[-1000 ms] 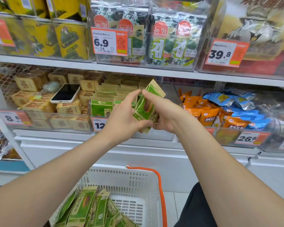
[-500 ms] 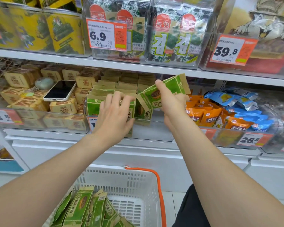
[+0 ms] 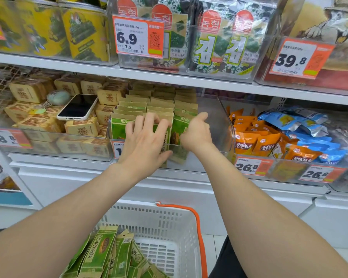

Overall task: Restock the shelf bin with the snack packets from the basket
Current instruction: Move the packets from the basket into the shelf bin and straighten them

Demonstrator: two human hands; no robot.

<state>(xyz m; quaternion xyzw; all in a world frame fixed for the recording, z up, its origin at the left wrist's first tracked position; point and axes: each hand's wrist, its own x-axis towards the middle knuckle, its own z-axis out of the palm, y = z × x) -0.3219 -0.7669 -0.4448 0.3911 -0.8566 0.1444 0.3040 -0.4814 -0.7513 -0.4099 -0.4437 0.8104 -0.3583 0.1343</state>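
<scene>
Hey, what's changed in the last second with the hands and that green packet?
The right hand brought the packet down from mid-air into the bin, standing it beside the front row, and still pinches it. The left hand let go of it and now curls over the front packets. The phone and basket stayed put.
</scene>
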